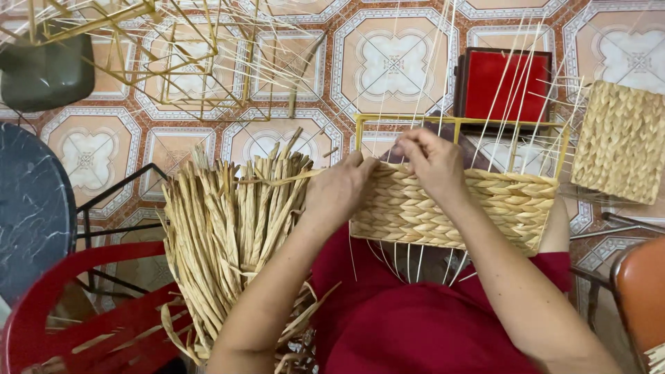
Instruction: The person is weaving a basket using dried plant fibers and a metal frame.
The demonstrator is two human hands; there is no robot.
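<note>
Weaving is the step in hand, seen from the head camera: the half-made basket (454, 208) rests on the person's lap, its woven wall of pale flat strands facing up, with a yellow frame (457, 122) and thin upright stakes (509, 90) rising beyond the finished rows. The right hand (433, 163) is closed in a pinch at the top edge of the weave, apparently holding the working strand, though the strand itself is hard to pick out between the fingers. The left hand (339, 190) is curled against the basket's left end, pressing it steady; whether it also grips a strand I cannot tell. Just beside the left forearm a bundle of dried strands (232, 228) lies over a red chair (90, 312). A finished woven panel (620, 142) and a red box (508, 84) sit on the tiled floor (395, 62). By my judgement the next pass calls for threading the strand behind the neighbouring stake and packing it down tight against the row below
</note>
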